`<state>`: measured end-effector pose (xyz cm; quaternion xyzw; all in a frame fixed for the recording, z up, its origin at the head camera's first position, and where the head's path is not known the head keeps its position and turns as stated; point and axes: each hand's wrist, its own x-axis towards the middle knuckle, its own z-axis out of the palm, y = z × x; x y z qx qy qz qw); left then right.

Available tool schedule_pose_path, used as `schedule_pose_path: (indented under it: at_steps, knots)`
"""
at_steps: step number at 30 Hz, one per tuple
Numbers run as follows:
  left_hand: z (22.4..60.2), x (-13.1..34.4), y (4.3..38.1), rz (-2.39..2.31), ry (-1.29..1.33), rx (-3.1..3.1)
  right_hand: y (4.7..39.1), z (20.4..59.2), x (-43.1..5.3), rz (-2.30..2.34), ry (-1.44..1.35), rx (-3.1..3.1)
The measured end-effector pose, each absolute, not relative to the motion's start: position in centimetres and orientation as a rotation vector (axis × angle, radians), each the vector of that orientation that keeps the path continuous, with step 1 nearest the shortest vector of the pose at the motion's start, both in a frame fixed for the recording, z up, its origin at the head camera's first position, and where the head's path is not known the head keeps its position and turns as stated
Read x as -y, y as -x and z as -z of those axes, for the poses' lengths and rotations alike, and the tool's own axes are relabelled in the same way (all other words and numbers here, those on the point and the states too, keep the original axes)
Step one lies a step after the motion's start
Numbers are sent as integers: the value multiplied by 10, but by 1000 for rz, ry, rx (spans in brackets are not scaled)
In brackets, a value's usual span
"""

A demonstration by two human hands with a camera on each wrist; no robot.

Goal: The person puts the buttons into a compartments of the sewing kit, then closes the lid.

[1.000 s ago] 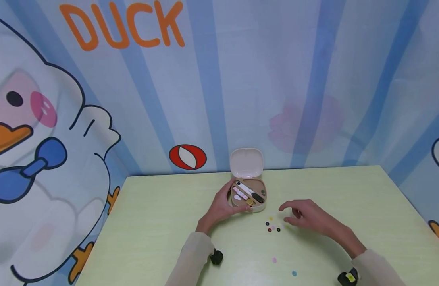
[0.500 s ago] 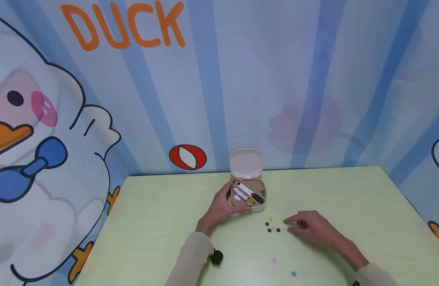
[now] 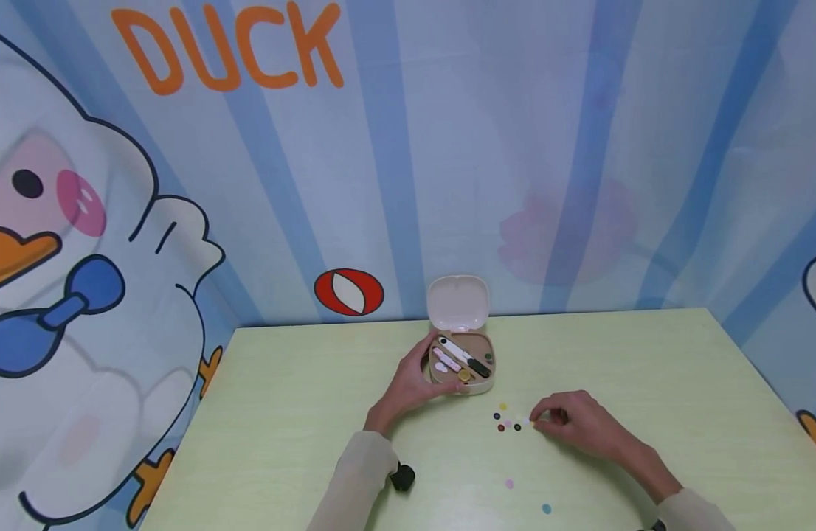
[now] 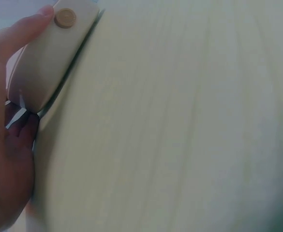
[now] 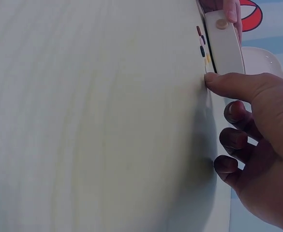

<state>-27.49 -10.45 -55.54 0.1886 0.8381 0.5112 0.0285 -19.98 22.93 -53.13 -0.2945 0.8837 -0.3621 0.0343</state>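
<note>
In the head view my left hand (image 3: 410, 382) holds the side and front of a small beige box (image 3: 481, 388), its lid (image 3: 458, 304) standing up. Inside lie a white-and-black pen-like tool (image 3: 464, 355), a pink-and-white stick (image 3: 446, 359) and a small gold round piece (image 3: 464, 375). My right hand (image 3: 581, 422) is low over the table, thumb and forefinger pinching a small yellow button (image 3: 532, 423), mostly covered by the fingertips. Beside them lie several little buttons: yellow (image 3: 503, 406), black (image 3: 517, 428), dark red (image 3: 501, 428) and pale pink (image 3: 508, 424).
Nearer on the table (image 3: 302, 442) lie a pink button (image 3: 510, 484) and a blue button (image 3: 546, 509). A printed cloth backdrop (image 3: 448, 147) rises behind the table's far edge, close to the raised lid.
My right hand has come down and slightly nearer, and its thumb and forefinger have closed in on the yellow button. My left hand and the box stay put.
</note>
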Motion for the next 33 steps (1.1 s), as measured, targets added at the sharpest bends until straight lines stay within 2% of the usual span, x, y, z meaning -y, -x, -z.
schedule_pose_path:
  at_steps: [19, 33]
  knots:
    - [555, 103, 278, -1549, -575, -2603, 215, 524, -235, 1162, 959, -2637]
    - [559, 105, 278, -1565, -586, -2598, 246, 496, -222, 1100, 940, -2649]
